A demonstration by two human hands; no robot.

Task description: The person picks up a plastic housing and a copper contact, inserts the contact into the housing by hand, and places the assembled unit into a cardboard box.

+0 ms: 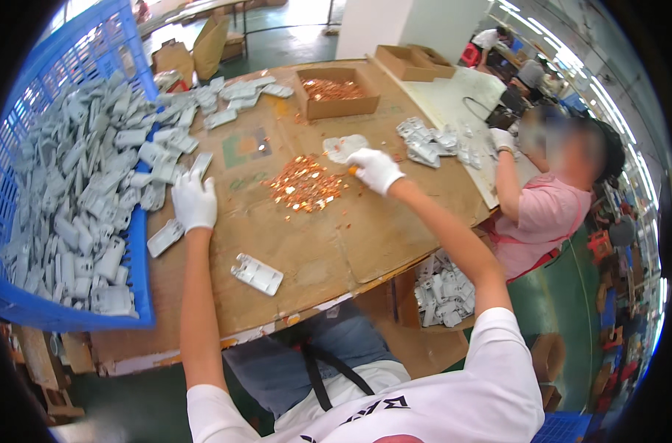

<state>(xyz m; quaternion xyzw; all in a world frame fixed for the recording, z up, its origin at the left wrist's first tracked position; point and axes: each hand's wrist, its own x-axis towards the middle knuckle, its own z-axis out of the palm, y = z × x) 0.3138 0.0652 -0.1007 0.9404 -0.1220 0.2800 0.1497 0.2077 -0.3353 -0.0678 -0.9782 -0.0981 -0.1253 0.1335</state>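
Blue crate (70, 314) (left side cut off)

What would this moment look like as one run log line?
left hand: gloved, at blue crate edge, on grey parts | right hand: gloved, pinching beside copper pieces | table: cardboard-covered

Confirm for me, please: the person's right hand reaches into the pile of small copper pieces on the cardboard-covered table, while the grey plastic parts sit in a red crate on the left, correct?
Not quite. The head view shows the crate holding the grey plastic parts is blue, not red. The rest holds: the right hand reaches the copper pieces on the cardboard-covered table.
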